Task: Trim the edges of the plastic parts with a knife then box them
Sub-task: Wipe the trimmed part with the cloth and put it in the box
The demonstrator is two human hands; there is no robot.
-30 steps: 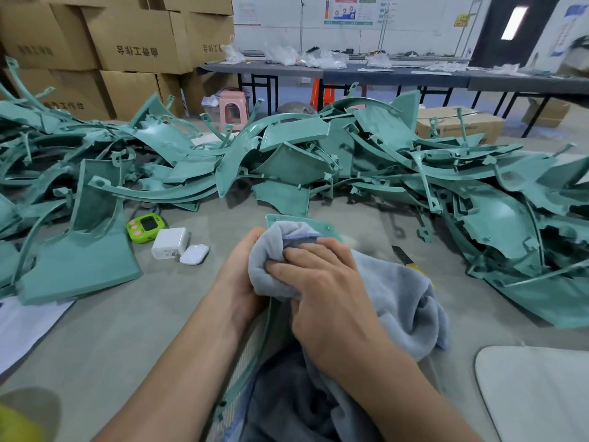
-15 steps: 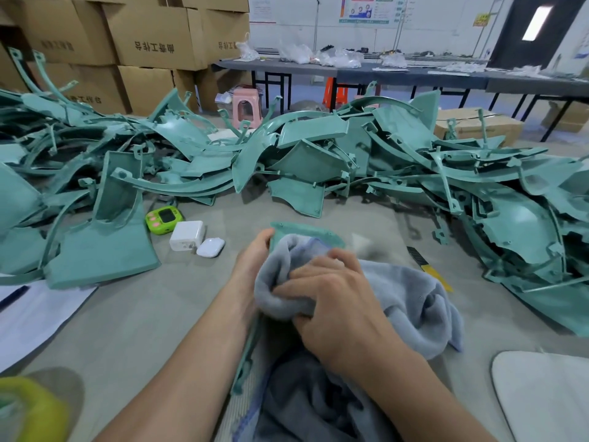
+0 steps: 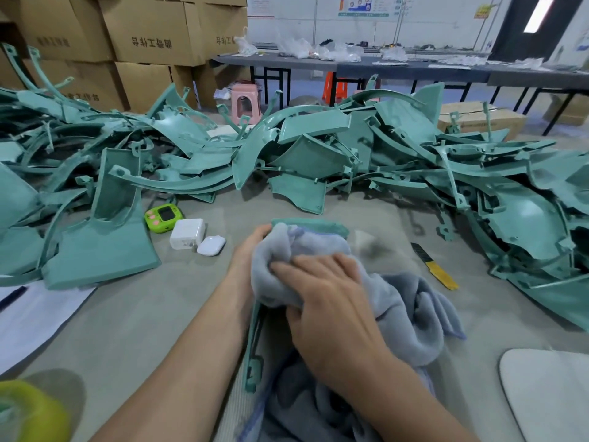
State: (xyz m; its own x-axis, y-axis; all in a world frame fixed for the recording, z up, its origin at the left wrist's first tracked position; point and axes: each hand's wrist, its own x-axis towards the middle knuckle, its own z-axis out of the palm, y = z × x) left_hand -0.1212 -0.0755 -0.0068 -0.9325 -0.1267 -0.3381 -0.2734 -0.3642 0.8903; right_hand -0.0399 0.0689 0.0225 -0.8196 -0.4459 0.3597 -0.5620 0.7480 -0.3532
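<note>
Lying on the grey desk (image 3: 143, 314), teal curved plastic part (image 3: 310, 225) sits mostly under grey fleece cloth (image 3: 411, 317). Fingers (image 3: 314, 266) of right hand (image 3: 331, 301) curl round the cloth; those of left hand (image 3: 245, 260) hidden behind it, state undeterminable.

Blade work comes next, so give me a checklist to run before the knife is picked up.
1. Knife lying on the table, right of the cloth: ok.
2. Knife blade retracted: cannot tell.
3. Right hand free for the knife: not ok, it grips the cloth.
4. Plastic part edges exposed: not ok, the cloth covers most of it.
5. Left hand steadying the plastic part: cannot tell, its fingers are hidden.
</note>
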